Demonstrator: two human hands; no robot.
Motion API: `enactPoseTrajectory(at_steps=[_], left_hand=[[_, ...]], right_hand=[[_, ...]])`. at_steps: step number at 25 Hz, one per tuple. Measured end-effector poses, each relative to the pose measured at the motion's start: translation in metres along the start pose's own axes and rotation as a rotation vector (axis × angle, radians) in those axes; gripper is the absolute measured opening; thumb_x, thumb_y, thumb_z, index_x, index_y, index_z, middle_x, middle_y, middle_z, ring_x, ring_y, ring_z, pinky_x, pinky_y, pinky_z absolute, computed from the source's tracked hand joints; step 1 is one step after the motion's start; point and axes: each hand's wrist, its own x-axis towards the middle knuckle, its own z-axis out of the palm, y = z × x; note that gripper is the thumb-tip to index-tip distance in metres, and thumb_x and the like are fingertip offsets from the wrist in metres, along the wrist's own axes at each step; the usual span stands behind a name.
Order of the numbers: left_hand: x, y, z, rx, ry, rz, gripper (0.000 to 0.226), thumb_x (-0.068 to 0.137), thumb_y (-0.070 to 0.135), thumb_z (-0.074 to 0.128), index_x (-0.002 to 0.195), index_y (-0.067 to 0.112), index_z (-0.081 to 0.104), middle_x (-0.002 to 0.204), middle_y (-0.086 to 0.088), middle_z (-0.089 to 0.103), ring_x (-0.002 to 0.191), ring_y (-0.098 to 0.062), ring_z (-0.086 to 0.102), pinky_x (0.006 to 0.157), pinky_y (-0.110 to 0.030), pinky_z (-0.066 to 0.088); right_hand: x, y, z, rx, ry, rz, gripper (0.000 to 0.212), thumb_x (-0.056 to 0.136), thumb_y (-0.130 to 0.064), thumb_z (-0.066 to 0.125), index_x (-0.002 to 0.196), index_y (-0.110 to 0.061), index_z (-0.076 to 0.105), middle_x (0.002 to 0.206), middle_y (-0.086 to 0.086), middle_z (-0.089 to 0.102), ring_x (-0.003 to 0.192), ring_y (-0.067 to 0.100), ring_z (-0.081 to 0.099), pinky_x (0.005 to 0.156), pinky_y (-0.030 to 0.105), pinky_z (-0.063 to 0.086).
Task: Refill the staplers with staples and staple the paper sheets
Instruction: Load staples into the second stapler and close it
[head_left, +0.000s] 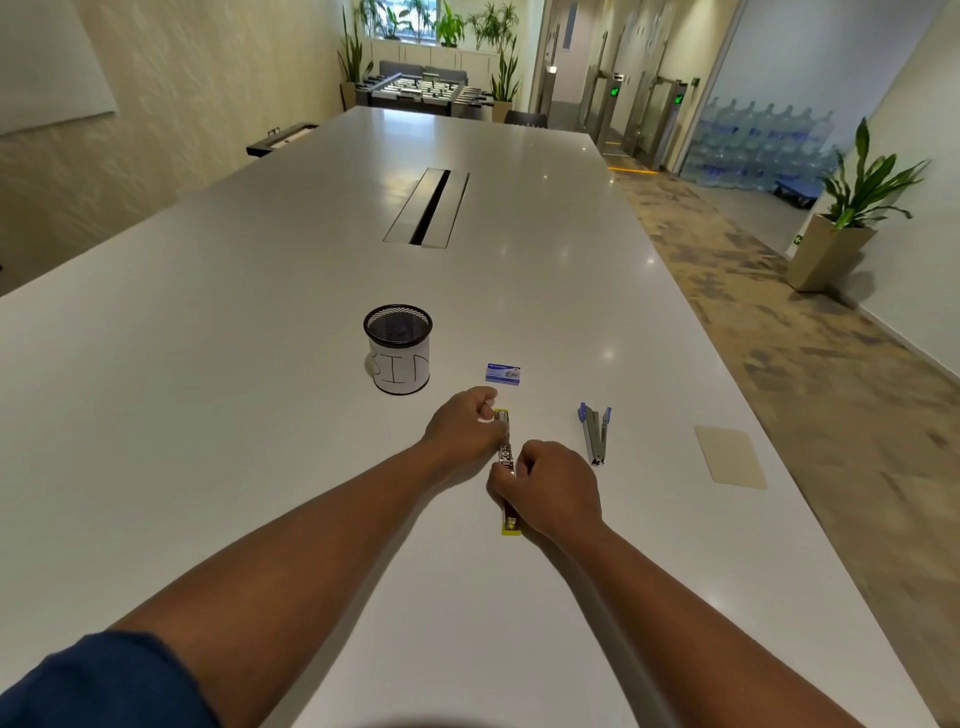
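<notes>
A yellow stapler (505, 451) lies folded out flat on the white table (260, 364), its metal channel facing up. My left hand (465, 428) pinches its far end. My right hand (550, 491) grips the near half and covers most of it. To the right lies a purple stapler (596, 432), also spread apart, untouched. A small blue staple box (503, 374) sits just beyond my left hand. A beige stack of paper sheets (730, 457) lies near the table's right edge.
A black mesh cup (398, 348) wrapped in paper labelled "BIN" stands to the left of the staple box. A cable hatch (427, 208) is set into the middle of the table. The table's right edge runs close beside the paper, with carpeted floor beyond.
</notes>
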Motion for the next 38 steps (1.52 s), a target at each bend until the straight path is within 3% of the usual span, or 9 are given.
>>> enactPoseTrajectory(at_steps=[6,11,15,20,22,28,32,35,38], left_hand=[[-0.016,-0.006,-0.009,-0.141,0.024,0.003,0.055,0.092,0.003,0.059,0.146,0.013,0.049,0.118,-0.003,0.058,0.108,-0.014,0.056,0.084,-0.021,0.042],[-0.026,-0.007,-0.006,-0.215,0.027,-0.012,0.048,0.099,0.019,0.061,0.145,0.013,0.049,0.102,0.005,0.062,0.088,-0.002,0.058,0.074,-0.012,0.046],[-0.027,-0.003,-0.002,-0.199,0.040,-0.006,0.056,0.096,0.037,0.066,0.145,0.016,0.050,0.108,0.000,0.066,0.103,-0.017,0.065,0.093,-0.033,0.053],[-0.022,0.002,0.006,-0.205,0.121,-0.057,0.030,0.091,0.034,0.069,0.117,0.021,0.064,0.103,-0.004,0.073,0.098,-0.025,0.070,0.093,-0.049,0.056],[-0.019,0.006,0.006,-0.299,0.174,-0.103,0.019,0.089,0.027,0.070,0.106,0.018,0.065,0.099,-0.008,0.072,0.095,-0.028,0.070,0.089,-0.049,0.058],[-0.017,0.007,0.007,-0.323,0.283,-0.102,0.010,0.091,0.021,0.069,0.100,0.016,0.067,0.087,-0.002,0.072,0.075,-0.016,0.067,0.064,-0.029,0.053],[-0.015,0.008,0.010,-0.409,0.327,-0.121,0.010,0.089,0.017,0.069,0.098,0.013,0.068,0.087,-0.009,0.073,0.074,-0.022,0.066,0.070,-0.039,0.056],[-0.013,0.007,0.009,-0.449,0.342,-0.132,0.014,0.088,0.019,0.069,0.100,0.013,0.067,0.093,-0.013,0.073,0.079,-0.027,0.068,0.078,-0.045,0.058],[-0.013,0.005,0.010,-0.453,0.332,-0.136,0.015,0.088,0.019,0.069,0.102,0.014,0.067,0.095,-0.011,0.072,0.083,-0.025,0.069,0.080,-0.045,0.058]], right_hand=[[-0.004,-0.003,-0.004,0.025,0.037,0.069,0.030,0.073,-0.038,0.063,0.062,-0.010,0.057,0.058,0.004,0.058,0.052,0.018,0.048,0.053,0.036,0.045],[-0.011,0.000,-0.006,0.140,0.115,0.048,0.030,0.075,-0.031,0.067,0.060,-0.006,0.057,0.058,0.007,0.058,0.052,0.017,0.046,0.056,0.040,0.048],[-0.014,0.009,-0.006,0.271,0.161,0.021,0.029,0.075,-0.025,0.071,0.058,-0.007,0.056,0.055,0.005,0.056,0.056,0.023,0.055,0.058,0.041,0.049],[-0.015,0.012,-0.002,0.323,0.152,-0.016,0.028,0.076,-0.029,0.073,0.058,-0.014,0.058,0.054,0.000,0.058,0.055,0.019,0.055,0.058,0.042,0.050],[-0.015,0.013,-0.001,0.334,0.125,-0.022,0.026,0.076,-0.033,0.073,0.059,-0.020,0.061,0.054,-0.005,0.060,0.055,0.013,0.057,0.059,0.039,0.052],[-0.013,0.010,-0.007,0.438,0.035,0.050,0.020,0.079,-0.030,0.075,0.077,-0.024,0.056,0.054,-0.009,0.055,0.054,0.009,0.050,0.063,0.038,0.052],[-0.017,0.016,-0.018,0.703,-0.034,-0.006,0.009,0.080,-0.015,0.067,0.086,-0.016,0.060,0.062,-0.002,0.054,0.060,0.017,0.050,0.062,0.039,0.045],[-0.022,0.018,-0.023,0.875,-0.081,-0.059,0.023,0.079,-0.018,0.070,0.097,-0.007,0.061,0.070,0.007,0.051,0.067,0.018,0.047,0.063,0.030,0.044],[-0.023,0.018,-0.023,0.928,-0.050,-0.076,0.028,0.079,-0.018,0.074,0.102,-0.007,0.063,0.076,0.000,0.062,0.069,0.012,0.057,0.065,0.024,0.051]])
